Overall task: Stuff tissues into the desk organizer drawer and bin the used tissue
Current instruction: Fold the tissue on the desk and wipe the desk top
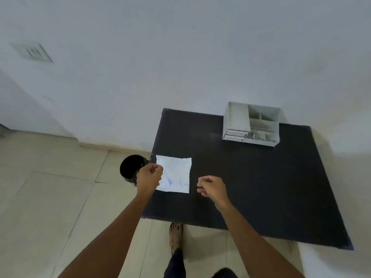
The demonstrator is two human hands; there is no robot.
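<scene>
A white tissue pack (175, 174) with blue markings lies flat near the left edge of the black table (251, 187). My left hand (149, 176) hovers over the pack's left side with its fingers curled; whether it pinches a tissue is unclear. My right hand (211, 187) hangs just right of the pack, fingers loosely curled, holding nothing. The white desk organizer (252, 125) stands at the table's far edge against the wall, its small drawer (234, 133) at the lower left front. A black bin (131, 167) sits on the floor left of the table.
A pale wall rises behind the table. Beige floor tiles (60, 187) spread to the left and below. My sandalled foot (176, 235) stands at the table's near edge. A vent (33, 52) shows on the wall at upper left.
</scene>
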